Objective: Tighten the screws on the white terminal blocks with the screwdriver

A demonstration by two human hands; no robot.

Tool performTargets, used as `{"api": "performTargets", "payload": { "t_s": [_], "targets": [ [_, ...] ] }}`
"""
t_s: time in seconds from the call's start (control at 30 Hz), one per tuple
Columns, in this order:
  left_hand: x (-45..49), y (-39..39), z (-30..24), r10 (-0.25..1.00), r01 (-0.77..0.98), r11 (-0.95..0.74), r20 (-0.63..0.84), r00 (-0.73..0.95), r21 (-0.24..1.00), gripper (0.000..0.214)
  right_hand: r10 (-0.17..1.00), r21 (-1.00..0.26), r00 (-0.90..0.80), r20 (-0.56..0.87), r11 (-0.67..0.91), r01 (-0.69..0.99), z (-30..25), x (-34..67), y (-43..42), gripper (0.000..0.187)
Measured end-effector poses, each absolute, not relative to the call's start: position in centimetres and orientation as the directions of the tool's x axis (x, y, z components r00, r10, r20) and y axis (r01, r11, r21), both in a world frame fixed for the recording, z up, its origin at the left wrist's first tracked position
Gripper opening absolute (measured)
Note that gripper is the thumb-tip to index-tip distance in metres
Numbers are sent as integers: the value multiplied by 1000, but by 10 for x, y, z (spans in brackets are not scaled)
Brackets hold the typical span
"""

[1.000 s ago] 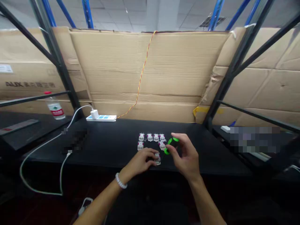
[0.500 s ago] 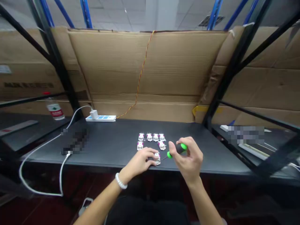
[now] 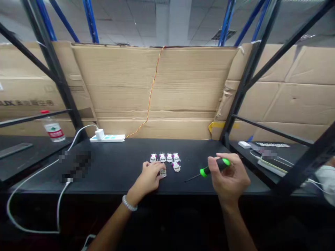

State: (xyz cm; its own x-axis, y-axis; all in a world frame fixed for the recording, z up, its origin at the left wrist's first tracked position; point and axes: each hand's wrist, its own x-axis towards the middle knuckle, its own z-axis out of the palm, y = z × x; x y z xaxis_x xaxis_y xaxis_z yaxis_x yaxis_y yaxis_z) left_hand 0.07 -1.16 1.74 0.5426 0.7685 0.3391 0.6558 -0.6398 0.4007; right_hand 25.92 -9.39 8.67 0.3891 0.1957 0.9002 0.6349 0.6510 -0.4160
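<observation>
My left hand is closed on a small white part at the near side of the desk, with thumb and fingers around it. Just beyond stands a row of similar small white-and-purple parts. One more such part lies slightly turned, right of my left fingers; my hand covers some of the area to their left. My right hand is wrapped round the black-and-green handle of a screwdriver. Its thin shaft points left and down, with the tip apart from the parts.
A white power strip with a plugged-in adapter sits at the back left of the black desk. Its white cable loops over the left edge. A bottle stands beyond the left frame post. Cardboard walls the back.
My right hand has drawn the screwdriver right, away from the held part. My left hand has shifted the part left and closer to the row. The whole view has shifted a little.
</observation>
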Motion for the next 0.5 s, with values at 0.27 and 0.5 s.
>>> {"api": "performTargets", "payload": {
  "t_s": [0.27, 0.5],
  "targets": [
    [-9, -2, 34, 797, 687, -602, 262, 544, 407, 41, 175, -395, 380, 908, 657, 642, 83, 257, -91, 17],
    [48, 2, 40, 686, 584, -717, 238, 687, 382, 53, 110, -390, 416, 903, 619, 682, 88, 267, -92, 17]
  ]
}}
